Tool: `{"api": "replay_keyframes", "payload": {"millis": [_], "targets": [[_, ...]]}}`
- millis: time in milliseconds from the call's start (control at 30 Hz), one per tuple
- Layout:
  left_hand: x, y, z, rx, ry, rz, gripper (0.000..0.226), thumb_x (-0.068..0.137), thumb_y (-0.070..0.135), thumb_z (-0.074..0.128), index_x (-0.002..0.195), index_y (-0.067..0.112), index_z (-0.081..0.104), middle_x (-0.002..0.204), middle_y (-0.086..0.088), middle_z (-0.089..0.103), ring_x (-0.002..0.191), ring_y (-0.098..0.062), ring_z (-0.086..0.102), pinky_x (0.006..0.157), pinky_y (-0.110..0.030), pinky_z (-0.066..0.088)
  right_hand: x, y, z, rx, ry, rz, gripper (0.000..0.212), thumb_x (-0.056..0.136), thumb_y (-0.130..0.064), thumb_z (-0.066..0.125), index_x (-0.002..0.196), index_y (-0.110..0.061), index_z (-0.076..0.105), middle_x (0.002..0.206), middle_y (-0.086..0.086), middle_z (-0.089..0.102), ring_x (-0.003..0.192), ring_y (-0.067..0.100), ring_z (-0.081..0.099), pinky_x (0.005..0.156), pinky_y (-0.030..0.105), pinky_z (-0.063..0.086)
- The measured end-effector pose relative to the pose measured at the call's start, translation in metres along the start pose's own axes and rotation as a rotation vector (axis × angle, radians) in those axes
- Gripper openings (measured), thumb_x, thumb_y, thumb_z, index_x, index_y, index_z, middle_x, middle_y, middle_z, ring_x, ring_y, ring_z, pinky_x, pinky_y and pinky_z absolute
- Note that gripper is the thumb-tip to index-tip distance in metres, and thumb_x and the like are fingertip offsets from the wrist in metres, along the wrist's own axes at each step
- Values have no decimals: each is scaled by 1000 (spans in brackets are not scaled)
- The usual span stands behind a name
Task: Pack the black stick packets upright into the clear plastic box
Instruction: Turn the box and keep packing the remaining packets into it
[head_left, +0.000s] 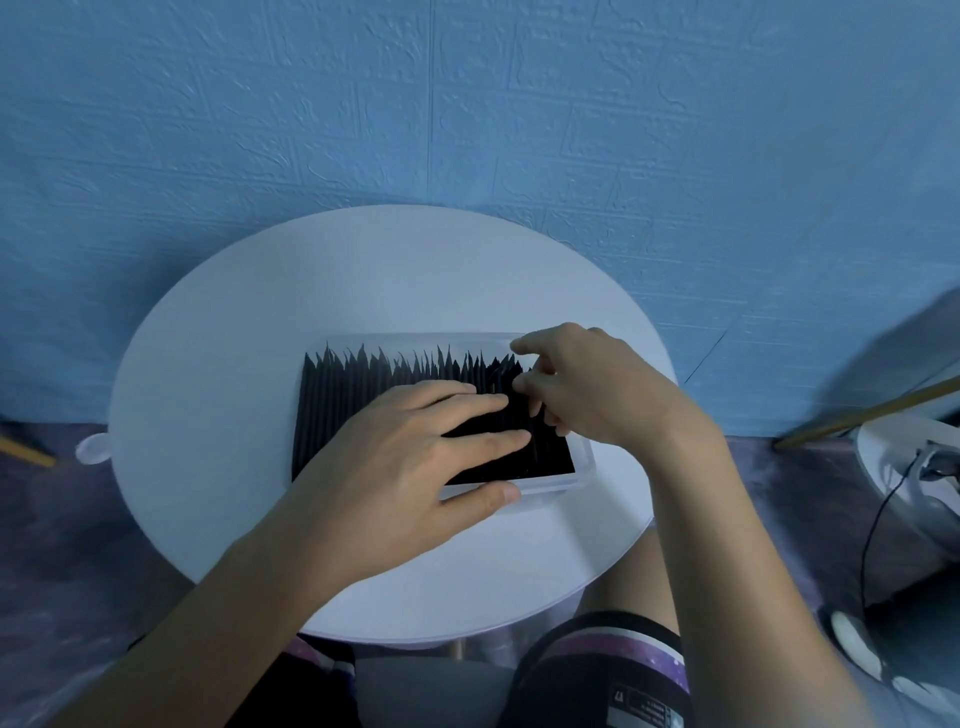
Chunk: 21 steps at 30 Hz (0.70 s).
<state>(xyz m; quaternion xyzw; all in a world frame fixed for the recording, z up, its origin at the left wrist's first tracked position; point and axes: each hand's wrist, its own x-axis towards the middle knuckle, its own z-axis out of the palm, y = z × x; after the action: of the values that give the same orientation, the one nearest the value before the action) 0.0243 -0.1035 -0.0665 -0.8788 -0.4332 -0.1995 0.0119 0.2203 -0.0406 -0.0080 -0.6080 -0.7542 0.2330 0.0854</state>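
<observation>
Looks nearly done: clear plastic box (582, 480) full of upright black stick packets (363, 395). Left hand (410, 462) flat on them, right hand (587, 384) beside it pinching the last few.

Clear plastic box (571, 486) is sitting approx. mid round white table (363, 291), w/ black stick packets (353, 395) standing in it, left to right. Left hand (395, 467) is resting on packets' right part; right hand (587, 384) is pinching packets at box's right end.
</observation>
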Motion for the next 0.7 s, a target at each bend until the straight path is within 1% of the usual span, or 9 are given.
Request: {"api": "replay_keyframes", "payload": {"millis": [67, 133, 200, 267, 333, 400, 500, 633, 700], "targets": [[-1, 0, -1, 4, -2, -8, 49, 97, 60, 45, 134, 36, 66, 144, 7, 59, 132, -16, 53, 107, -40, 49, -8, 1, -1, -26, 15, -13, 45, 99, -22, 55, 144, -24, 51, 90, -2, 72, 73, 14, 63, 72, 23, 53], [-3, 1, -2, 23, -13, -18, 51, 97, 61, 45, 136, 35, 65, 146, 6, 58, 135, -17, 54, 108, -42, 49, -14, 1, -1, -53, 43, -19, 48, 98, -24, 57, 145, -25, 50, 96, -4, 73, 89, 20, 58, 84, 32, 50], [-6, 0, -4, 59, -13, -17, 55, 96, 62, 45, 137, 32, 64, 147, 4, 58, 138, -19, 51, 112, -41, 45, -18, 2, 1, -60, 84, -22, 47, 97, -27, 59, 143, -26, 52, 93, -9, 74, 97, 19, 59, 81, 30, 42], [-13, 0, -6, 93, -5, -31, 60, 96, 63, 43, 141, 28, 61, 149, 3, 56, 141, -19, 48, 116, -37, 40, -24, 3, 5, -81, 138, -32, 42, 98, -29, 59, 139, -27, 55, 94, -11, 75, 103, 18, 59, 78, 30, 37], [-23, -2, -8, 108, 23, -73, 65, 96, 63, 43, 145, 24, 57, 151, 2, 53, 143, -18, 45, 119, -34, 32, -28, 3, 10, -97, 206, -61, 35, 98, -30, 60, 133, -28, 60, 97, -12, 76, 104, 18, 61, 80, 31, 41], [-31, -3, -8, 126, 44, -137, 69, 96, 65, 42, 148, 21, 54, 154, 3, 50, 144, -17, 43, 120, -33, 28, -30, 4, 18, -94, 261, -98, 29, 97, -30, 60, 126, -28, 65, 96, -11, 75, 99, 20, 62, 79, 33, 43], [-36, -3, -6, 149, 49, -193, 73, 96, 69, 38, 147, 19, 54, 155, 3, 48, 144, -15, 43, 120, -33, 29, -26, 8, 28, -79, 323, -130, 26, 98, -30, 61, 123, -28, 67, 92, -7, 74, 98, 21, 54, 76, 33, 39], [-34, -6, -2, 183, 73, -158, 73, 98, 66, 36, 144, 13, 57, 153, -3, 50, 142, -18, 47, 119, -34, 29, -25, 14, 40, -134, 409, -175, 25, 99, -25, 60, 122, -23, 69, 88, 1, 72, 99, 25, 48, 80, 39, 47], [-32, -10, -1, 210, 83, -142, 73, 99, 65, 35, 144, 12, 57, 152, -5, 51, 141, -20, 49, 119, -36, 33, -22, 18, 43, -125, 449, -206, 21, 96, -21, 64, 115, -20, 71, 93, -2, 72, 97, 26, 47, 82, 40, 45]]}}
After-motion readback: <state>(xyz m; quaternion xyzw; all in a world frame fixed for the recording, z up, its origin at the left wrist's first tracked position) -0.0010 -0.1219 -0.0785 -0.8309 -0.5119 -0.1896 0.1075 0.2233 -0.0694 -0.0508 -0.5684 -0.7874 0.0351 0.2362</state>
